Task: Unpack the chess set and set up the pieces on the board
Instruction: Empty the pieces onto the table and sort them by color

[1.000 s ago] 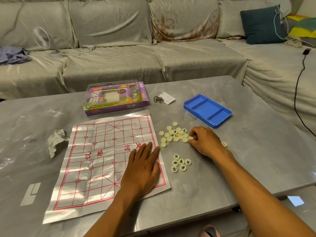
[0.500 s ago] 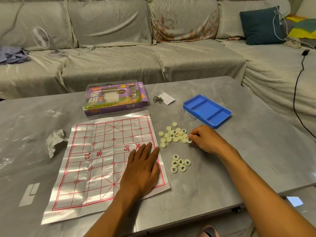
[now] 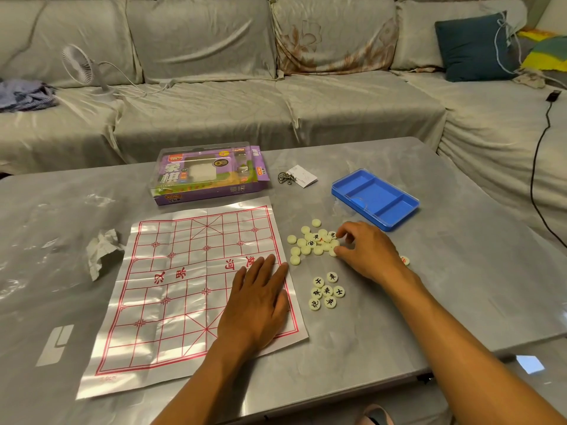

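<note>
Presently, right hand (image 3: 365, 251): fingertips curled, pinching a disc at the loose pile (image 3: 313, 242).
Left hand (image 3: 257, 302): flat, fingers straight, pressing the board (image 3: 184, 286) near its right edge.
Sorted group (image 3: 326, 291): between both hands.
Blue tray (image 3: 376, 199): just beyond right hand.
Table (image 3: 460, 286): bare right of wrist.

A crumpled tissue (image 3: 102, 251) lies on the grey table (image 3: 460, 286), with a key ring and white tag (image 3: 296, 176) farther back. Behind stands a covered sofa (image 3: 214, 87) holding a small fan (image 3: 81, 67), a teal cushion (image 3: 472, 46) and folded clothes (image 3: 23, 93).
</note>
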`<state>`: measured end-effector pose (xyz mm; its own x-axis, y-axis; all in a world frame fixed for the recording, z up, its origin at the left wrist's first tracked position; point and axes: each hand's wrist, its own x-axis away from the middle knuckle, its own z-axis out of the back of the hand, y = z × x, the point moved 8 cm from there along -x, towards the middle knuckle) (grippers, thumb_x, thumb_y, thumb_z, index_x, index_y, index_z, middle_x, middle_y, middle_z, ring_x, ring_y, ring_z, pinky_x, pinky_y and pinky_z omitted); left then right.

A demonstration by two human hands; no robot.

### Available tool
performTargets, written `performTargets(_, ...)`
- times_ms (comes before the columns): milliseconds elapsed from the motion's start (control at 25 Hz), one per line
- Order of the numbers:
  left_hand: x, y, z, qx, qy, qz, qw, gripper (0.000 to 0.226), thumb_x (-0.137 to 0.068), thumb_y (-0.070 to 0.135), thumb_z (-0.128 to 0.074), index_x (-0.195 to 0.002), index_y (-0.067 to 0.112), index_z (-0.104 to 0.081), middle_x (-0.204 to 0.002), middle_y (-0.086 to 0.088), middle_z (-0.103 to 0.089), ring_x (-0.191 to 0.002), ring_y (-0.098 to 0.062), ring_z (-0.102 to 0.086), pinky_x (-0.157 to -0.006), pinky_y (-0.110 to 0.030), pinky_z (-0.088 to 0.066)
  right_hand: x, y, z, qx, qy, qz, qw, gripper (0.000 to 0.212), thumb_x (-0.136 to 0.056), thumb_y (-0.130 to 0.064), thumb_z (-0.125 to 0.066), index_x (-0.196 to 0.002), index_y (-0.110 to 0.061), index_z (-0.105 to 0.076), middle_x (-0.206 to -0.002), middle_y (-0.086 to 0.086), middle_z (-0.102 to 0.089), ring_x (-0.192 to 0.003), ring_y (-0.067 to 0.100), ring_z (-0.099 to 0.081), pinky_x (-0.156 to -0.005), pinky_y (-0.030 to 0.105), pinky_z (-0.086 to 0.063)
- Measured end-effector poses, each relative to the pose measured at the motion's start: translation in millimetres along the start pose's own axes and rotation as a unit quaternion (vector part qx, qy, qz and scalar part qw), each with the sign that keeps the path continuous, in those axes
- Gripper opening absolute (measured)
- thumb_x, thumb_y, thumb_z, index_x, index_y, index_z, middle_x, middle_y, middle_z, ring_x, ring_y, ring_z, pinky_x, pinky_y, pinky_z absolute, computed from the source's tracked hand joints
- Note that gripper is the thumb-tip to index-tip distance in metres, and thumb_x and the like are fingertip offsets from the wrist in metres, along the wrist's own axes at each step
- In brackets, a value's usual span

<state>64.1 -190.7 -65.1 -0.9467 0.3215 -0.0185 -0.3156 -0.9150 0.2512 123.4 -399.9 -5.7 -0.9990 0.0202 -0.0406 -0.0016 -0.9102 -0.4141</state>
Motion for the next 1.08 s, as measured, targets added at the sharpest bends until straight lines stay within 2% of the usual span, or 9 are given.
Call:
performTargets(120, 0, -1, 0, -0.001, -0.001, 0.000, 1.000, 0.084, -0.070, 0.068, 0.030, -0.147, 0.042, 0.009, -0.151, 0.017, 0.022, -0.142, -0.008, 0.021, -0.117, -0.036, 0.013, 2, -3, -16, 0.025, -0.037, 0.024, 0.999, 0.024, -0.087, -0.038, -0.067, -0.106, -0.024, -0.060, -0.098, -0.006, -0.057, -0.089, 0.010, -0.053, -0.073, 0.023, -0.046)
performTargets(320, 0, 0, -1, -0.003, -0.002, 0.000, 1.000, 0.084, -0.069, 0.068, 0.031, -0.147, 0.043, 0.011, -0.151, 0.018, 0.023, -0.142, -0.008, 0.021, -0.116, -0.036, 0.015, -1, -1, -16, 0.034, 0.033, 0.015, 0.999, 0.015, -0.093, -0.028, -0.058, -0.100, -0.016, -0.063, -0.097, -0.001, -0.063, -0.092, 0.014, -0.051, -0.073, 0.028, -0.047)
performTargets(520, 0, -2, -2, 0.002, 0.000, 0.000, 1.000, 0.078, -0.074, 0.067, 0.026, -0.147, 0.043, 0.009, -0.152, 0.017, 0.020, -0.142, -0.007, 0.021, -0.116, -0.035, 0.015, -9, 14, -21, 0.043, 0.012, -0.024, 0.999, 0.028, -0.102, -0.026, -0.040, -0.103, -0.010, -0.064, -0.100, 0.006, -0.062, -0.094, 0.019, -0.052, -0.076, 0.032, -0.047)
performTargets(680, 0, -2, -2, 0.000, 0.001, -0.001, 1.000, 0.077, -0.075, 0.067, 0.025, -0.147, 0.043, 0.009, -0.152, 0.018, 0.021, -0.141, -0.007, 0.023, -0.115, -0.034, 0.016, -8, 17, -17, -0.013, -0.020, -0.027, 0.999, 0.026, -0.098, -0.028, -0.053, -0.090, -0.011, -0.071, -0.087, 0.006, -0.069, -0.080, 0.019, -0.060, -0.076, 0.039, -0.054)
performTargets(840, 0, -1, -1, 0.004, 0.006, -0.002, 1.000, 0.081, -0.073, 0.068, 0.028, -0.147, 0.042, 0.008, -0.152, 0.017, 0.020, -0.143, -0.008, 0.020, -0.115, -0.034, 0.016, -3, 13, -14, -0.021, -0.036, -0.027, 0.999, 0.013, -0.092, -0.027, -0.064, -0.092, -0.017, -0.073, -0.090, 0.000, -0.070, -0.080, 0.012, -0.061, -0.078, 0.033, -0.055)
performTargets(1000, 0, -1, -2, -0.002, 0.007, -0.003, 1.000, 0.078, -0.075, 0.066, 0.025, -0.147, 0.042, 0.009, -0.152, 0.017, 0.021, -0.142, -0.009, 0.021, -0.115, -0.035, 0.016, 1, -1, -27, -0.072, -0.126, -0.018, 0.989, 0.009, -0.088, -0.027, -0.068, -0.090, -0.020, -0.072, -0.092, -0.004, -0.069, -0.083, 0.009, -0.061, -0.076, 0.025, -0.051)
performTargets(1080, -1, -1, -2, 0.002, 0.009, -0.005, 1.000, 0.078, -0.076, 0.067, 0.024, -0.148, 0.042, 0.007, -0.152, 0.017, 0.020, -0.142, -0.008, 0.021, -0.115, -0.035, 0.016, -1, -6, -18, -0.058, -0.072, -0.007, 0.996, 0.015, -0.091, -0.029, -0.064, -0.103, -0.022, -0.067, -0.103, -0.004, -0.065, -0.090, 0.009, -0.058, -0.076, 0.023, -0.048)
